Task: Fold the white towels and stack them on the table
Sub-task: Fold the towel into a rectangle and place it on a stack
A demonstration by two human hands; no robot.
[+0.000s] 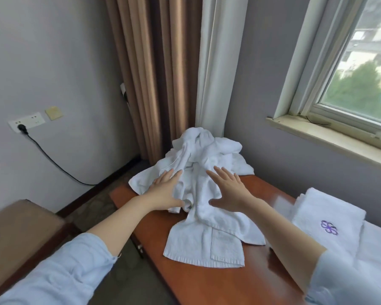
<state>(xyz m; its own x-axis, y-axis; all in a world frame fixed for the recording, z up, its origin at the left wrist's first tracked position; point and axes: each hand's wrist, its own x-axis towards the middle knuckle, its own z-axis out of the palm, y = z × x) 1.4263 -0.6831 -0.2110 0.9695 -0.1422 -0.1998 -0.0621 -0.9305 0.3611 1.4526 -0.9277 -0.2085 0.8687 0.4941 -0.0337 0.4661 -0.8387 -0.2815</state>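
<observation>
Head view shows our left hand [165, 191] and right hand [229, 191] both wide open, fingers straight, on or just over the towel [207, 230]. It runs long from 12 to 6 o'clock on the table [207, 285]. One hand sits at its 9, one at 3, both just as near.

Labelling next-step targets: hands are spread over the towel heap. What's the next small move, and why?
Likely: grip the loose towel that trails toward the near edge of the table and draw it clear of the crumpled pile. Both the left hand and right hand are open, fingers spread over it, holding nothing. It lies unfolded, and a folded stack sits at right.
</observation>
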